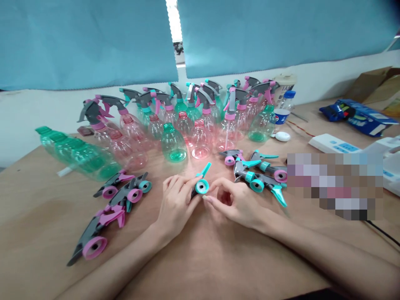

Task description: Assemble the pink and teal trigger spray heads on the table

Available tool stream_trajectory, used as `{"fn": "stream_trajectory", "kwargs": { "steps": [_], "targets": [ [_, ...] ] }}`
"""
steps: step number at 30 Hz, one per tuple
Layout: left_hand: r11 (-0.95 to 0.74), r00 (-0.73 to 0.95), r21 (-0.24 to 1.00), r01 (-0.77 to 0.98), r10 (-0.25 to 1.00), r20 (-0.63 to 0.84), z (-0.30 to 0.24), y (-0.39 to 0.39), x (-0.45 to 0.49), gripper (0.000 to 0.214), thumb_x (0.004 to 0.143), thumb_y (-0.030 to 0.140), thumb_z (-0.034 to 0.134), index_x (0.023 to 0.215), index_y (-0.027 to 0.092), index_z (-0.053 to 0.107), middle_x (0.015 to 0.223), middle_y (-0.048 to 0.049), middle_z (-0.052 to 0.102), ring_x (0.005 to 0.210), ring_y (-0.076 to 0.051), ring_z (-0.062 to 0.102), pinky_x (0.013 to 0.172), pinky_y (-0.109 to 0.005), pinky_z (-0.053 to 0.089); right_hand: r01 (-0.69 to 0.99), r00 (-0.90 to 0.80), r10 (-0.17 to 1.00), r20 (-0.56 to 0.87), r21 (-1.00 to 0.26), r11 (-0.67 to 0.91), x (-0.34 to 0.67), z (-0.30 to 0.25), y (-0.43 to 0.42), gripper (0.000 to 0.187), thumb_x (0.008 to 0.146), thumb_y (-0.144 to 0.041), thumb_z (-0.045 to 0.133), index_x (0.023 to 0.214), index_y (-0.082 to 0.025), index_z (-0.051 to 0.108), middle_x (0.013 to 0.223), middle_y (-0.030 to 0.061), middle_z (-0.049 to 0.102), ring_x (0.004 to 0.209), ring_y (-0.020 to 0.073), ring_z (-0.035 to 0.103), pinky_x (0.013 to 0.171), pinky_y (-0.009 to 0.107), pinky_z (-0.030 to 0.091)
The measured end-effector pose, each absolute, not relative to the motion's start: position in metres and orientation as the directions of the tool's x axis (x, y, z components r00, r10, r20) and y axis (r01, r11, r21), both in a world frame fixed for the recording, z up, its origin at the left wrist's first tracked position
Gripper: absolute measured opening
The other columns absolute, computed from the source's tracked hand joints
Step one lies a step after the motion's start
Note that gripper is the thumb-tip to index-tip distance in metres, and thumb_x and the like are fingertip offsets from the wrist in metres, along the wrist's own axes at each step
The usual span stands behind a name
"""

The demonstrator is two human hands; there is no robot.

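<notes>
My left hand (176,202) is closed around a grey trigger spray head (202,186) with a teal collar and lever, its round opening turned toward me. At the collar's right edge, my right hand (239,202) has thumb and forefinger curved in a pinch on the rim; its other fingers curl under. To the left lie several loose spray heads, including one with a pink collar (95,248). More loose spray heads, teal and pink, are heaped by my right hand, one with a teal collar (256,185). Beyond my hands stand an uncapped green bottle (173,146) and a pink bottle (201,143).
Rows of bottles with spray heads fitted, such as a pink one (227,133), fill the back. Green bottles (84,156) lie at left. At right are a power strip (336,145), a blue packet (359,116), a Pepsi bottle (283,115) and a cardboard box (379,89).
</notes>
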State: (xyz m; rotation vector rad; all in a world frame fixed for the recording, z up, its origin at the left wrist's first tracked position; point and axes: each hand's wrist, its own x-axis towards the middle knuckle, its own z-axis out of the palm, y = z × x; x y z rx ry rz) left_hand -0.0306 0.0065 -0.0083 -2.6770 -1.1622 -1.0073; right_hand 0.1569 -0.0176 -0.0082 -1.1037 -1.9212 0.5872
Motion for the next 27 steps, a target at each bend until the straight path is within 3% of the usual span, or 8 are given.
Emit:
{"fn": "stream_trajectory", "kwargs": {
  "steps": [9,14,18,27],
  "targets": [
    [-0.742,0.537,0.175,0.648,0.607,0.587,-0.0109,0.0060,-0.0298,0.025,0.091,0.031,0.053,0.110,0.017,0.061,0.087,-0.0039,0.063,0.084,-0.019,0.056,0.088,-0.039,0.033,0.488,-0.393,0.762,0.514,-0.586,0.647,0.1581,-0.0153,-0.0141,0.026,0.086,-0.042,0.058,0.093,-0.017,0.061,0.057,-0.0044,0.058,0.047,0.0074,0.051,0.048,0.018,0.038],
    [-0.739,0.528,0.163,0.654,0.600,0.601,-0.0127,0.0065,-0.0308,0.026,0.090,0.027,0.054,0.114,0.018,0.060,0.084,-0.0038,0.062,0.081,-0.019,0.055,0.083,-0.037,0.035,0.495,-0.402,0.733,0.549,-0.543,0.678,0.1581,-0.0161,-0.0136,0.031,0.087,-0.044,0.056,0.097,-0.016,0.064,0.058,-0.0032,0.061,0.046,0.0081,0.051,0.050,0.020,0.039],
    [-0.734,0.530,0.174,0.657,0.613,0.586,-0.0112,0.0058,-0.0312,0.027,0.092,0.028,0.051,0.116,0.018,0.059,0.084,-0.0038,0.061,0.080,-0.019,0.054,0.082,-0.036,0.035,0.495,-0.381,0.752,0.539,-0.568,0.658,0.1574,-0.0176,-0.0144,0.034,0.089,-0.042,0.053,0.106,-0.015,0.064,0.058,-0.0024,0.062,0.047,0.0088,0.052,0.051,0.020,0.040],
    [-0.735,0.500,0.200,0.648,0.609,0.616,-0.0116,0.0073,-0.0309,0.026,0.090,0.022,0.054,0.116,0.018,0.058,0.090,-0.0049,0.063,0.086,-0.019,0.054,0.080,-0.035,0.036,0.452,-0.248,0.866,0.434,-0.739,0.499,0.1619,-0.0095,-0.0129,0.022,0.090,-0.037,0.053,0.091,-0.017,0.061,0.058,-0.0047,0.054,0.049,0.0077,0.049,0.047,0.018,0.037]
  ]
}}
